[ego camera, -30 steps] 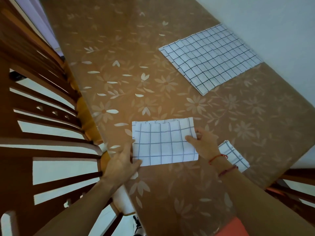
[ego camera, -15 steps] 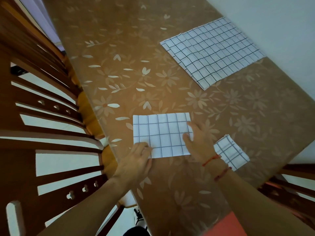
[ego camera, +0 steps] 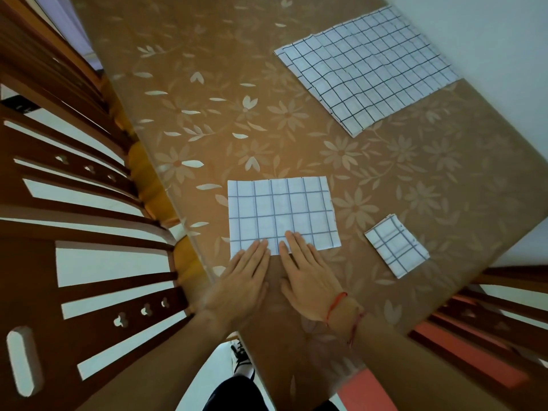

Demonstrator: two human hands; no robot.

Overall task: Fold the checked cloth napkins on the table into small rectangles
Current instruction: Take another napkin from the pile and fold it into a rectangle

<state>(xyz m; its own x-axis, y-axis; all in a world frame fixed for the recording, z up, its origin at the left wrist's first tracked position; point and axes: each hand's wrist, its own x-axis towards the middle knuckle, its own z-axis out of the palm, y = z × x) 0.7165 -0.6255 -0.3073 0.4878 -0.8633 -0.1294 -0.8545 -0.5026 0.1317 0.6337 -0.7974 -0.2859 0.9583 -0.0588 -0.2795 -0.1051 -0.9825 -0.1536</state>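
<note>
Napkin [ego camera: 281, 215], checked and half-folded, flat on floral table [ego camera: 207, 114] at frame centre, just above both hands. Left hand [ego camera: 243, 280] and right hand [ego camera: 308, 277] side by side, open, fingers straight, fingertips pressing its near edge at the middle. Small folded napkin [ego camera: 396, 246] lower right, apart; unfolded napkins [ego camera: 367, 69] upper right. Half a second ago: left hand at lower-left corner, right at right edge; now drawn together.

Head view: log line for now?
left hand: flat on half-folded napkin, near edge | right hand: same | small folded napkin: done | unfolded napkins: pending
</note>
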